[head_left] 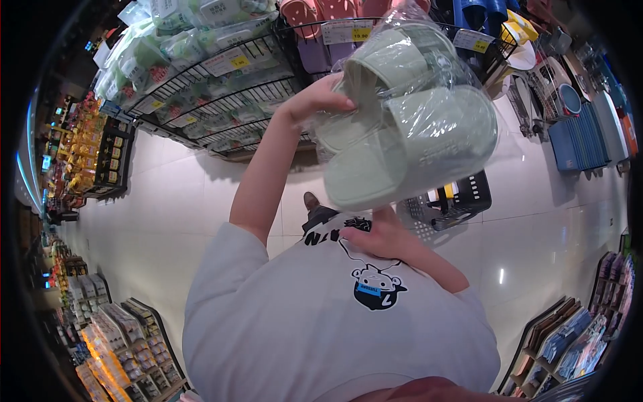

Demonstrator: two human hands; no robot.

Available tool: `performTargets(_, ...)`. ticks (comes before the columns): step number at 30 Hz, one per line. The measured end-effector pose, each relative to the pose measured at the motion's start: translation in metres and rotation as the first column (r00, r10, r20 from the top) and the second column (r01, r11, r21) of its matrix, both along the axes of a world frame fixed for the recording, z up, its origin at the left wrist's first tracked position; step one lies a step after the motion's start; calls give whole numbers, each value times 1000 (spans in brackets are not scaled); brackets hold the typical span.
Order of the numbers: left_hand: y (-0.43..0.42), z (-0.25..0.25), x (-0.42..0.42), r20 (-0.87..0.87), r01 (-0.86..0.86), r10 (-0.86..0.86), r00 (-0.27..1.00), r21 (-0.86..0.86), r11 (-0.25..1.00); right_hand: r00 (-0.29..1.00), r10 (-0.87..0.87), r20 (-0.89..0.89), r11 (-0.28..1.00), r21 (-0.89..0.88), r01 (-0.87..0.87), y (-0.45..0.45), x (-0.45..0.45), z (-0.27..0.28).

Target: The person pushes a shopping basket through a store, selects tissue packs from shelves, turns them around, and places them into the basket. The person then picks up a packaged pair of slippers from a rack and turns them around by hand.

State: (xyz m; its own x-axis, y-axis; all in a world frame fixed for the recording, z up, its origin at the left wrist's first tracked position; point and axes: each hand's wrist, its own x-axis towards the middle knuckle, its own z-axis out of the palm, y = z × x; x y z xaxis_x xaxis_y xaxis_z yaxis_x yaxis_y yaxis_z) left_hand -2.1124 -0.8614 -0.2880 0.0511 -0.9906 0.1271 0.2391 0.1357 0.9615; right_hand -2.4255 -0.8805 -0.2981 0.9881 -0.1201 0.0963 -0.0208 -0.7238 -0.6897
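A pair of pale green slippers (442, 127) in clear plastic wrap is held up in front of me. My left hand (321, 100) is closed on their left side, its thumb pressed over the wrapped edge. Below the slippers, close to my shirt, is my right hand (380, 236). Its thumb points left, apart from a finger that reaches up; the other fingers are partly hidden, and nothing shows in its grasp. Just beyond that hand, a dark shopping basket (479, 197) with something yellow and white inside is partly covered by the slippers.
A wire rack (214, 100) ahead holds several green-white packs (167, 47). Pink clogs (335, 9) hang behind price tags (345, 32). To the right stand blue bins (579, 137). Stocked shelves (137, 348) line both lower sides, around a pale tiled floor (167, 181).
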Motion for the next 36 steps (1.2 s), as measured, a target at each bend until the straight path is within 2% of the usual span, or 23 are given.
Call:
performTargets(1,6,5,-14,-63,-60,58,996,-23,998,980,-121,156,993,6,122,-3,-3,-8)
performTargets(2,11,4,-27,-58,-52,51,997,-17,998,936,-327,131,857,458,236,-6,-3,-14)
performTargets(3,14,-1,-39,-115,-176,175,978,6,984,870,-492,17,523,805,280,-11,0,-17)
performTargets(4,17,-8,-47,-170,-295,297,940,36,955,864,-501,51,420,887,191,-29,2,-22)
performTargets(6,25,-32,-48,-125,-295,291,948,-16,955,828,-561,6,224,964,145,-48,1,-21)
performTargets(7,30,-47,-45,-269,-239,231,935,3,971,825,-566,6,221,964,145,-57,2,-20)
performTargets(8,34,-60,-43,-409,-180,170,897,15,984,871,-488,61,151,988,16,-64,3,-19)
performTargets(9,37,-68,-43,-408,-176,168,898,17,984,903,-411,127,70,992,-108,-67,4,-18)
performTargets(11,43,-81,-43,-699,-54,-35,714,-105,993,904,-405,141,99,989,-110,-65,5,-12)
performTargets(12,44,-71,-49,-697,-55,-35,716,-106,993,906,-394,154,131,985,-111,-64,6,-9)
performTargets(14,44,-46,-64,-773,78,-378,510,-396,915,905,-397,153,125,986,-112,-61,7,-5)
performTargets(15,44,-54,-63,-773,74,-375,512,-395,916,904,-401,149,119,987,-110,-60,7,-5)
performTargets(17,43,-90,-57,-867,-99,-241,437,-312,945,887,-447,115,130,990,-63,-65,2,-29)
performTargets(18,43,-101,-58,-866,-105,-237,440,-312,944,864,-496,84,141,990,-15,-67,-1,-40)
performTargets(20,42,-124,-59,-873,-251,-155,462,-296,922,868,-495,42,171,984,50,-65,-5,-46)
performTargets(22,46,-126,-59,-873,-270,-158,462,-308,912,869,-495,0,203,972,115,-62,-7,-48)
performTargets(24,54,-123,-61,-841,-83,-219,494,-296,952,867,-499,0,202,973,116,-58,-7,-46)
performTargets(25,56,-131,-57,-841,-86,-215,496,-294,952,869,-495,0,200,973,114,-54,-6,-43)
performTargets(27,57,-153,-45,-772,89,-209,600,-195,977,815,-573,81,288,952,107,-46,-3,-37)
performTargets(28,57,-160,-44,-771,87,-207,602,-195,977,816,-572,82,287,952,105,-46,-3,-39)
performTargets(30,56,-163,-47,-710,-36,136,691,154,987,807,-571,150,463,871,165,-48,-3,-46)
performTargets(34,61,-140,-57,-610,-65,211,764,252,966,801,-586,123,477,851,219,-41,2,-45)
performTargets(36,60,-131,-62,-531,-118,252,809,273,955,828,-556,78,538,793,286,-37,6,-38)
